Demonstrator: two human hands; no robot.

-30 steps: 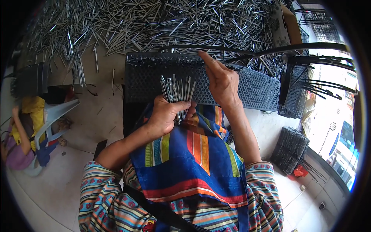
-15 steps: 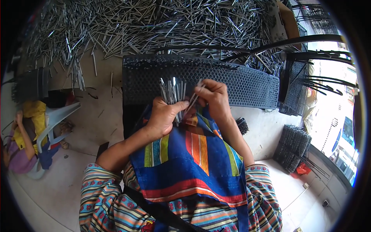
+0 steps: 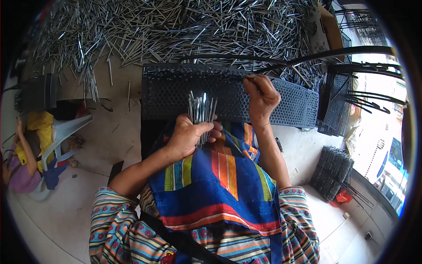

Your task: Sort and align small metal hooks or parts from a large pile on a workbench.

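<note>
My left hand (image 3: 189,135) is closed round a bundle of thin silvery metal rods (image 3: 201,108), held upright in front of my lap with their tops fanned out. My right hand (image 3: 263,97) is raised over a dark perforated panel (image 3: 290,103), to the right of the bundle. Its fingers are pinched together at the panel's far edge; what lies between the fingertips is too small to make out. Small shiny bits (image 3: 189,72) line the panel's far edge, left of those fingertips. The blue striped apron (image 3: 198,198) covers my lap beneath the bundle.
A large heap of loose metal rods (image 3: 154,31) spreads beyond the panel. Dark curved bars (image 3: 343,52) reach in from the right. A stack of dark racks (image 3: 332,169) stands on the floor at right. At left, a person (image 3: 28,154) sits on a white chair (image 3: 72,132).
My right hand has moved away from the bundle, up and right to the panel's far edge. The thin rods seen at its fingers earlier no longer show there. My left hand still holds the bundle.
</note>
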